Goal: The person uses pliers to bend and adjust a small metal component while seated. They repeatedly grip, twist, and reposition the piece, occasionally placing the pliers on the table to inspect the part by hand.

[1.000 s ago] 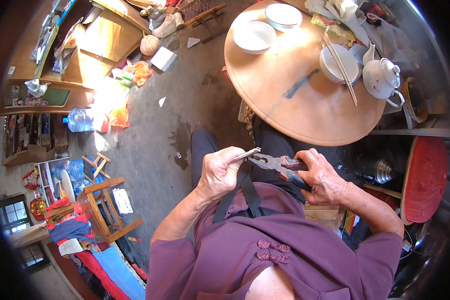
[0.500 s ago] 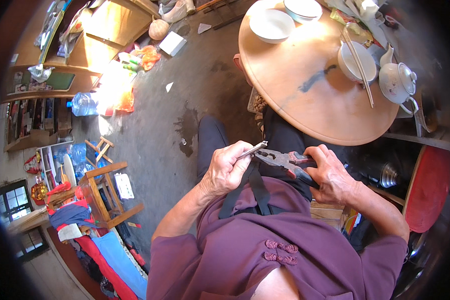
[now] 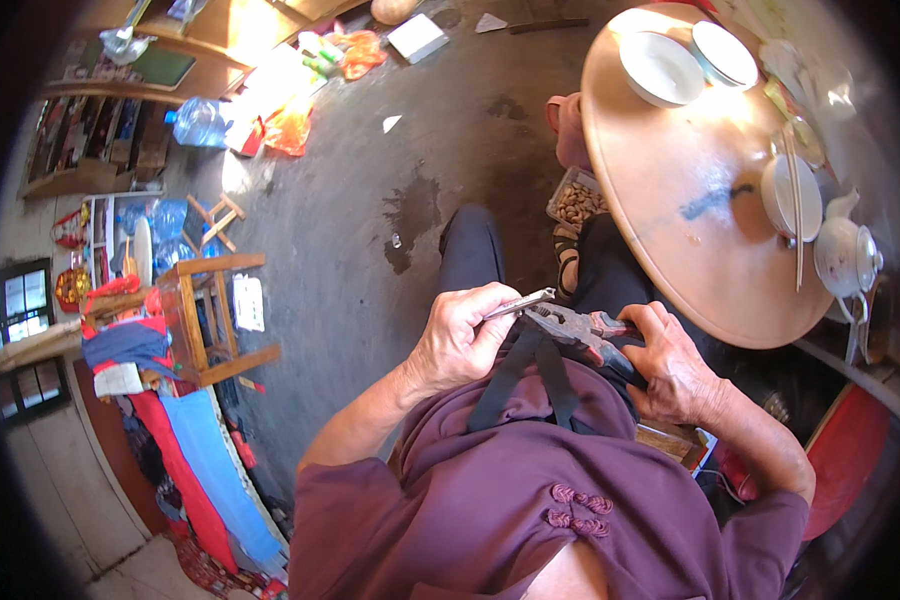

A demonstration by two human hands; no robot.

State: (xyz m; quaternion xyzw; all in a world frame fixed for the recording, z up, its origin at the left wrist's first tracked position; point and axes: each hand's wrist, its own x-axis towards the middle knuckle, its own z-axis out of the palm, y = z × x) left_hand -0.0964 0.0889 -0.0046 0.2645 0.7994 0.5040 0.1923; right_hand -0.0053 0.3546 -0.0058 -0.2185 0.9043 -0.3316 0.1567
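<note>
Above my lap, my left hand (image 3: 458,338) pinches a slim silvery metal piece (image 3: 520,303) between thumb and fingers, its end pointing right. My right hand (image 3: 673,368) is wrapped round the red-and-black handles of a pair of combination pliers (image 3: 568,324). The jaws of the pliers point left and lie close under the tip of the metal piece. Whether they touch it, or have anything small between them, I cannot make out. Dark straps (image 3: 510,378) hang over my purple top below the tools.
To the right stands a round wooden table (image 3: 670,215) with white bowls (image 3: 662,69), chopsticks (image 3: 797,215) and a teapot (image 3: 846,258). A box of what look like peanuts (image 3: 578,200) is under its edge. A wooden stool (image 3: 205,318) and a large plastic bottle (image 3: 198,123) are at the left.
The view has shifted, so the table and bowls appear farther right and lower, and the peanut box shows more. Both hands keep their grips, with the pliers still beside the metal piece.
</note>
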